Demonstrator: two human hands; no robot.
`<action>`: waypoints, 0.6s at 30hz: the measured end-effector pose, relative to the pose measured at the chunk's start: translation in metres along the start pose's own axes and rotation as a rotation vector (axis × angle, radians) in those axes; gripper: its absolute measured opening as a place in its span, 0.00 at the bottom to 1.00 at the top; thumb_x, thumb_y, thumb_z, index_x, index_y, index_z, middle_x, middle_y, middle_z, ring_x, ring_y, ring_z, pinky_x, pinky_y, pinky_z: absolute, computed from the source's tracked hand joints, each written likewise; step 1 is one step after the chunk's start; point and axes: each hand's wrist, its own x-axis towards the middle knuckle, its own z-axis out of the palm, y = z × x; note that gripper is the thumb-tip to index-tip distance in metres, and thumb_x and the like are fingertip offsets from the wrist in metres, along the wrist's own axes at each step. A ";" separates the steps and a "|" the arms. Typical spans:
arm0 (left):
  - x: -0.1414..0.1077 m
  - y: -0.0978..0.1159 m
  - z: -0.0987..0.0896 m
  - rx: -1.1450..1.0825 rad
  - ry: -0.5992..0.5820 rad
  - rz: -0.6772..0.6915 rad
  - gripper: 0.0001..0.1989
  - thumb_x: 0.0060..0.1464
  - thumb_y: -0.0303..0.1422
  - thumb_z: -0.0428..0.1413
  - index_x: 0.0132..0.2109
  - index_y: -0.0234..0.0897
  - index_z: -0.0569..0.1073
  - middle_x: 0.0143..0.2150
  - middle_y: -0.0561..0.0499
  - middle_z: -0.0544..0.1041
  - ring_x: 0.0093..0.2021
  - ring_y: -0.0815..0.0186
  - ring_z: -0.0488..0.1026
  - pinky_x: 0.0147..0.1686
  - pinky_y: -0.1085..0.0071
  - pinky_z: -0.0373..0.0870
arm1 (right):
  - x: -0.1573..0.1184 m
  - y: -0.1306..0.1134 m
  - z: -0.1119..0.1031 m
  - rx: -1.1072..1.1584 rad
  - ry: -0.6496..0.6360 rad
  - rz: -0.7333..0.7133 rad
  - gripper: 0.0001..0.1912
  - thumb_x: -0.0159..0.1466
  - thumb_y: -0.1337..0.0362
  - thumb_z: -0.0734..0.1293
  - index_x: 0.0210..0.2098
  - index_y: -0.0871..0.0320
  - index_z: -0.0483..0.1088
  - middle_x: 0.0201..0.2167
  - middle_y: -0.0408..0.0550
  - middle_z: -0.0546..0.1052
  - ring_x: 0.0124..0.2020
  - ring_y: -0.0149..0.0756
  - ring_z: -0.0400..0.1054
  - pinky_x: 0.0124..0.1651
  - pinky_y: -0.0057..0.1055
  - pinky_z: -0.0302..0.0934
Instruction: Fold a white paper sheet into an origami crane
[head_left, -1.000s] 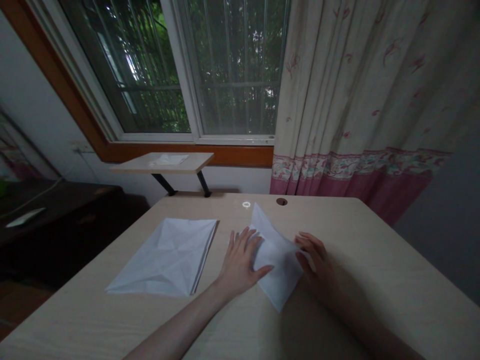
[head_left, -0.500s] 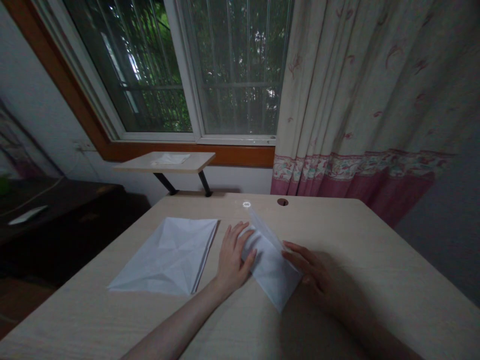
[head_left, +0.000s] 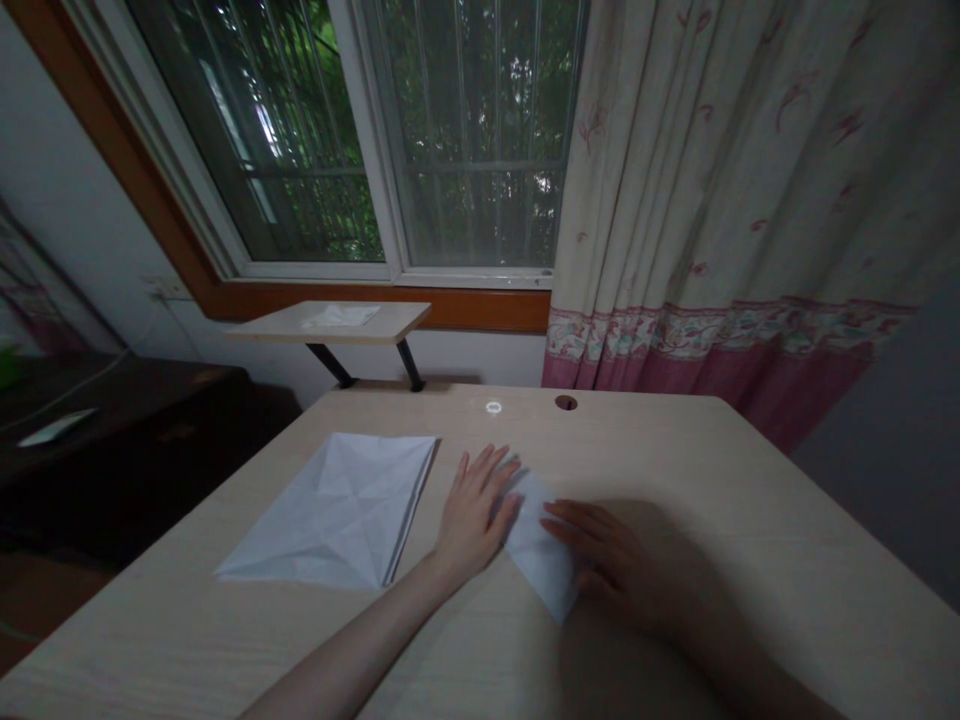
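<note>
A small folded white sheet (head_left: 538, 548) lies on the pale wooden table (head_left: 480, 660), its pointed end toward me. My left hand (head_left: 478, 508) rests on the sheet's upper left edge, fingers spread. From the right, my right hand (head_left: 600, 550) lies over the sheet's right side with its fingers stretched out; its palm is in shadow. Left of my left hand lies a larger stack of creased white sheets (head_left: 337, 510), touched by neither hand.
A small raised shelf (head_left: 375, 330) with a crumpled white piece (head_left: 341, 316) stands at the table's back left. Near the back edge are a white ring (head_left: 493, 407) and a round hole (head_left: 566, 403). A curtain (head_left: 675, 200) hangs behind.
The sheet's raised upper right flap has been folded down flat. My right hand has moved slightly left over the sheet, and my left hand has shifted a little to the right.
</note>
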 end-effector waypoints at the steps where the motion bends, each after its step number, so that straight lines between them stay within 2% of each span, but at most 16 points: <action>1: 0.000 -0.001 0.001 0.001 -0.034 -0.001 0.20 0.68 0.38 0.45 0.64 0.43 0.64 0.68 0.48 0.63 0.69 0.57 0.54 0.69 0.47 0.44 | -0.001 0.001 0.002 -0.002 -0.020 0.004 0.27 0.72 0.50 0.56 0.68 0.47 0.54 0.64 0.47 0.66 0.63 0.41 0.60 0.63 0.44 0.59; 5: 0.001 -0.003 0.006 -0.001 -0.148 -0.008 0.20 0.69 0.35 0.43 0.65 0.44 0.63 0.67 0.49 0.64 0.69 0.60 0.57 0.68 0.48 0.48 | -0.004 0.002 0.007 0.004 -0.072 0.017 0.26 0.72 0.50 0.57 0.67 0.47 0.56 0.65 0.47 0.65 0.64 0.41 0.59 0.64 0.47 0.58; 11: 0.001 -0.001 0.008 -0.012 -0.247 0.007 0.21 0.70 0.38 0.42 0.66 0.46 0.61 0.66 0.49 0.66 0.66 0.62 0.62 0.68 0.49 0.48 | -0.002 0.001 0.008 0.025 -0.053 0.007 0.26 0.71 0.52 0.60 0.66 0.48 0.57 0.62 0.47 0.68 0.62 0.41 0.63 0.63 0.46 0.59; 18: 0.001 0.001 0.008 0.032 -0.205 -0.006 0.19 0.69 0.38 0.43 0.63 0.44 0.65 0.62 0.47 0.71 0.62 0.61 0.67 0.68 0.49 0.46 | -0.003 0.001 0.010 0.006 -0.053 0.068 0.25 0.70 0.56 0.62 0.65 0.47 0.60 0.60 0.45 0.71 0.60 0.39 0.65 0.66 0.47 0.55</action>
